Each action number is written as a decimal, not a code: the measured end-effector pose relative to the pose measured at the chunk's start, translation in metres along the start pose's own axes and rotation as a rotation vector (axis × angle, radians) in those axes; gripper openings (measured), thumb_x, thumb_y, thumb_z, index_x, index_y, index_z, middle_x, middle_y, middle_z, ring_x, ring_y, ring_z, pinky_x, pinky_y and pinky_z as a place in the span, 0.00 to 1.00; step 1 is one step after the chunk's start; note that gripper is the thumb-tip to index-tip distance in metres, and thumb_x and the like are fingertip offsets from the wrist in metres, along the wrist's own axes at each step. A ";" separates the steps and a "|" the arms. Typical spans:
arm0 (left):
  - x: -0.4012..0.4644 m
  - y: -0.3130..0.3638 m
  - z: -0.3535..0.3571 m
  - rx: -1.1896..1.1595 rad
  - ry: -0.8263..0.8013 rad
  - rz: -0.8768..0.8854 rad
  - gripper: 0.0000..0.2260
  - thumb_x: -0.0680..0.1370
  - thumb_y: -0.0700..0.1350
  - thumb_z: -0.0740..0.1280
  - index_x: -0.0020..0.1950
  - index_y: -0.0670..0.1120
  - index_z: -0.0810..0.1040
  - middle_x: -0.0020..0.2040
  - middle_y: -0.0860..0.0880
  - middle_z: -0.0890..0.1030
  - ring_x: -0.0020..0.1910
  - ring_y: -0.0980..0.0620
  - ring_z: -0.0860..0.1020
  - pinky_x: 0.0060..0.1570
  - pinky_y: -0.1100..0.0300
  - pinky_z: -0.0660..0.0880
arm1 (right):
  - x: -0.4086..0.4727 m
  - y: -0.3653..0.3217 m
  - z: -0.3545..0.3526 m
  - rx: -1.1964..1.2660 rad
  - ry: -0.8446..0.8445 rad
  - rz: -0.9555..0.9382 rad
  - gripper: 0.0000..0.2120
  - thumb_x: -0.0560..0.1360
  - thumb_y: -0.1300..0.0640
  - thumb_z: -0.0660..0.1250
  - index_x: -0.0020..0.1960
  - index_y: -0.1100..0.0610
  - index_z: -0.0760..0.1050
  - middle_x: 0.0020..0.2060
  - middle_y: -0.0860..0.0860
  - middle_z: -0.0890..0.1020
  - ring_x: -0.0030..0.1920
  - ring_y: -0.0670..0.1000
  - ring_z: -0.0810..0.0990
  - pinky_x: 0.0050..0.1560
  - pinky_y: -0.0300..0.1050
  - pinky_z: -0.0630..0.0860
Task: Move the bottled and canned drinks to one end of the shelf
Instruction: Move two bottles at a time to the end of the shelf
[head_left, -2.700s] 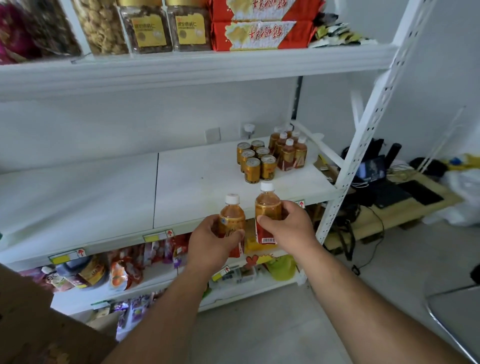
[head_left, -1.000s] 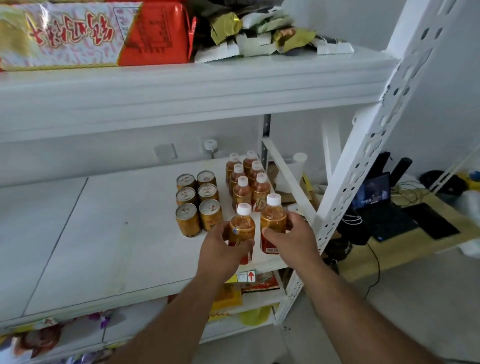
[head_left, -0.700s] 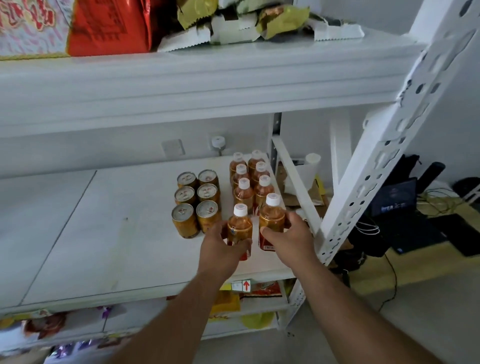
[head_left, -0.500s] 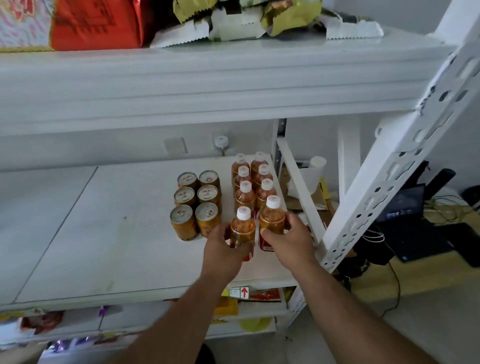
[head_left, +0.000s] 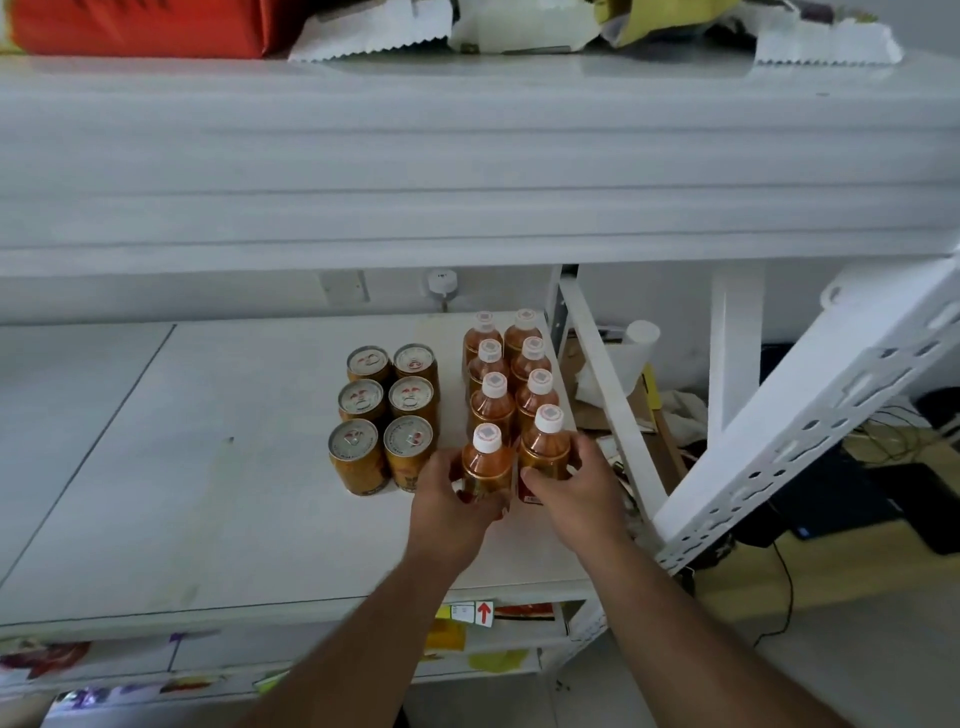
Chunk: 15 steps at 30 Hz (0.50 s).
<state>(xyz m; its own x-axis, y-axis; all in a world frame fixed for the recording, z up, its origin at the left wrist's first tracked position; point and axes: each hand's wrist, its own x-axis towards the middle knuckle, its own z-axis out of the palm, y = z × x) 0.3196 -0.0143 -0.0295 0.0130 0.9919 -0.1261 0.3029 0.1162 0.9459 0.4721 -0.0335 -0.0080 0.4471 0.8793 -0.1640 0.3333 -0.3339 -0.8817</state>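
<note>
Nearest the camera, two bare forearms reach up from the bottom edge toward the white shelf (head_left: 218, 519). The left hand (head_left: 451, 506) is closed around the lower body of a bottle (head_left: 485, 462) of amber drink with a white cap, fingers wrapped on its left side. The right hand (head_left: 574, 491) grips a second bottle (head_left: 545, 449) of the same kind, thumb on its front and fingers curled round its right side. Both bottles stand upright, just beside each other, at the front of the bottle group (head_left: 511, 374); whether their bases rest on the shelf cannot be told, as the hands cover them.

Behind the two held bottles, six more stand in two rows running toward the back of the shelf, close together, all upright with white caps. Left of the bottles, with a narrow gap between, six golden cans (head_left: 384, 410) stand in two rows of three, tops up, touching or nearly touching one another. All the drinks sit near the right end of the shelf, beside the slanted white brace (head_left: 608, 415) of the frame. The rest of the shelf, left of the cans, is bare white board.

At the back, a small round white fitting (head_left: 441, 282) sits on the wall behind the shelf. Above the drinks, the upper shelf (head_left: 467, 156) carries a red packet (head_left: 140, 26) and crumpled wrappers (head_left: 597, 26).
</note>
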 end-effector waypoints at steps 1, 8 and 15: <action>0.002 0.000 0.001 -0.003 -0.002 0.000 0.27 0.66 0.37 0.80 0.58 0.54 0.72 0.52 0.57 0.78 0.48 0.63 0.76 0.33 0.75 0.73 | 0.001 0.001 0.001 -0.001 -0.001 -0.001 0.27 0.71 0.50 0.77 0.67 0.45 0.72 0.57 0.44 0.76 0.56 0.44 0.70 0.54 0.42 0.65; 0.012 -0.008 0.007 0.020 0.001 0.037 0.26 0.66 0.43 0.81 0.58 0.54 0.73 0.56 0.54 0.78 0.53 0.60 0.77 0.42 0.70 0.75 | 0.003 0.008 0.002 0.030 -0.027 -0.030 0.28 0.72 0.55 0.78 0.68 0.48 0.72 0.56 0.44 0.75 0.54 0.43 0.71 0.43 0.30 0.63; 0.008 -0.019 0.011 0.100 0.012 0.102 0.29 0.68 0.48 0.78 0.65 0.54 0.70 0.61 0.53 0.75 0.58 0.56 0.75 0.54 0.56 0.79 | 0.004 0.024 0.005 0.041 -0.050 -0.041 0.31 0.72 0.56 0.77 0.72 0.49 0.69 0.64 0.46 0.76 0.64 0.47 0.74 0.58 0.41 0.71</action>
<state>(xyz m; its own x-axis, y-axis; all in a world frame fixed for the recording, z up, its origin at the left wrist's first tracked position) 0.3243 -0.0093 -0.0515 0.0374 0.9989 -0.0266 0.3941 0.0097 0.9190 0.4776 -0.0363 -0.0316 0.3915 0.9081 -0.1487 0.3160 -0.2844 -0.9051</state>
